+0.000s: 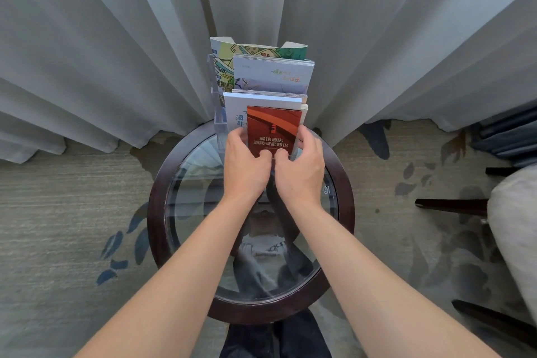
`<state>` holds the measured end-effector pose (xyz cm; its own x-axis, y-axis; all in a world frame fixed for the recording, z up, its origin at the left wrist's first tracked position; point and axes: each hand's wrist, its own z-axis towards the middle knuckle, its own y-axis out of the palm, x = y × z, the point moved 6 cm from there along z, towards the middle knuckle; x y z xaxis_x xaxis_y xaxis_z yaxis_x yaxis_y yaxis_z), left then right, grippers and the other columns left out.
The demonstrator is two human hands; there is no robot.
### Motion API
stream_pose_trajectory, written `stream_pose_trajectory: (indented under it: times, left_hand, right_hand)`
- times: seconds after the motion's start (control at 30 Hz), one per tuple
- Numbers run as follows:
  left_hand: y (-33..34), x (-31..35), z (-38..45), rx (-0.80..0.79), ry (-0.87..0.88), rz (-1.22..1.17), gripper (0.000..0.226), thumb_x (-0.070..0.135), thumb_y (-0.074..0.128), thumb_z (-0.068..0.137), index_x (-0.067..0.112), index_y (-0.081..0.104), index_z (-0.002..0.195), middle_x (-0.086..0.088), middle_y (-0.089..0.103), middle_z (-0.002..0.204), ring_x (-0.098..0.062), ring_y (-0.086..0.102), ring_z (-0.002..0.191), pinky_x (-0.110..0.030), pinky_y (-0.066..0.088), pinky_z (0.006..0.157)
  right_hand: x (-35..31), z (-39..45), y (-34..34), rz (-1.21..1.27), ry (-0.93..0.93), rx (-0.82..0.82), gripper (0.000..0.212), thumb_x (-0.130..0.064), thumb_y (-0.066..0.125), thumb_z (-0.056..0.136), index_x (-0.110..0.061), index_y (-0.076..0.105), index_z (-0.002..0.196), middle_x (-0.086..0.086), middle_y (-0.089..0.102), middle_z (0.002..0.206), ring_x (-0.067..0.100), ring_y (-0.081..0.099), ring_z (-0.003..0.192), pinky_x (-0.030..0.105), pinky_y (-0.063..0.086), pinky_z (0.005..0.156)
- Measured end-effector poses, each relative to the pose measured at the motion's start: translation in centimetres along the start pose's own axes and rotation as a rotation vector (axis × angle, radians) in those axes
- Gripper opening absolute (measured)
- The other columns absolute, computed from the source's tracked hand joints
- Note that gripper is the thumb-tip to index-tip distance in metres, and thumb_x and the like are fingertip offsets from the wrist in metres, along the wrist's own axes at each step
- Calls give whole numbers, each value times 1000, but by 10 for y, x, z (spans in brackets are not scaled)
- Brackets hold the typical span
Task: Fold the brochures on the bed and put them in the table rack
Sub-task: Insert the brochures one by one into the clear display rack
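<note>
Two hands of yours meet at the front of the clear acrylic rack point(217, 102), both curled around the red brochure point(273, 128). Your left hand point(247, 163) wraps the brochure's left edge, fingers tucked behind it and thumb bent onto its lower front; your right hand point(300, 166) mirrors that on the right edge, fingertips showing past the side and thumb pressed low on the cover. The two thumbs sit just beside each other at the brochure's bottom edge. The red brochure stands upright in the frontmost tier of the rack, its white Chinese lettering facing you, and its lower part is hidden by your hands, so you cannot tell how deep it sits. Directly behind it, beyond your fingers, stands a white-and-blue brochure point(235, 109), wider than the red one and showing on its left. Farther beyond your hands, in a higher tier, is a pale brochure with green and orange lettering point(273, 75), and behind that, at the back, a colourful illustrated map brochure point(261, 51) whose top edge curls. The rack stands on the far side of the round glass worktop point(158, 212) with its dark wooden rim, and your forearms reach over the glass. Grey curtains point(101, 52) hang beyond the rack. To the right of your right hand, well apart, is a chair point(514, 212) with dark legs, on patterned carpet point(72, 212).
</note>
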<state>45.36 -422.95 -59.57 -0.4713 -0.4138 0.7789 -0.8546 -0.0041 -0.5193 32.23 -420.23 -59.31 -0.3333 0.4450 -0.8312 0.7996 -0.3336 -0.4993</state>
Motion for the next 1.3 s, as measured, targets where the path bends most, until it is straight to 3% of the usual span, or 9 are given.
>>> stream_pose_trajectory:
  times: [0.23, 0.37, 0.47, 0.7, 0.93, 1.13, 1.3]
  left_hand:
    - [8, 4, 1, -67, 60, 51, 43, 18, 64, 87, 18, 50, 127, 3, 54, 127, -13, 52, 119, -27, 41, 97]
    - [-2, 6, 0, 89, 58, 44, 53, 19, 65, 85, 17, 43, 134, 2, 50, 132, -13, 47, 124, -31, 41, 103]
    - [-3, 0, -1, 79, 30, 50, 60, 19, 64, 86, 16, 39, 140, 1, 47, 139, -14, 44, 130, -29, 38, 104]
    - [5, 0, -3, 11, 74, 40, 54, 17, 65, 87, 19, 44, 136, 5, 51, 134, -10, 46, 123, -23, 35, 95]
    - [6, 5, 0, 14, 45, 16, 48, 18, 66, 86, 19, 46, 130, 4, 54, 128, -11, 50, 118, -29, 43, 99]
    - [4, 2, 1, 28, 22, 8, 45, 19, 66, 87, 19, 47, 128, 5, 57, 125, -8, 51, 111, -23, 39, 90]
    - [0, 3, -2, 69, 26, 27, 44, 20, 65, 87, 19, 46, 127, 5, 53, 126, -10, 50, 115, -29, 44, 98]
  right_hand:
    - [2, 2, -3, 13, -15, -9, 53, -20, 56, 90, -30, 48, 141, -15, 50, 127, -6, 45, 109, 4, 28, 80]
    - [2, 2, -5, 19, -8, -6, 52, -22, 58, 90, -31, 48, 141, -21, 45, 120, -17, 45, 102, 1, 29, 72]
    - [4, 2, -4, 13, 0, -22, 50, -23, 59, 92, -33, 47, 140, -22, 43, 119, -8, 45, 102, 4, 26, 74]
    - [8, 2, -3, 30, 15, -34, 56, -20, 57, 90, -34, 46, 143, -15, 50, 123, -28, 40, 99, 17, 34, 84]
    - [7, 4, -4, 14, -1, -34, 56, -21, 57, 90, -32, 46, 144, -14, 50, 127, -29, 39, 99, 21, 36, 88]
    - [6, 3, -4, -2, -15, -46, 57, -21, 57, 90, -32, 45, 145, -15, 48, 129, -15, 44, 101, 19, 36, 89]
    - [6, 3, -7, 12, 3, -48, 61, -20, 58, 90, -29, 40, 148, -10, 47, 136, 3, 45, 122, 25, 37, 96]
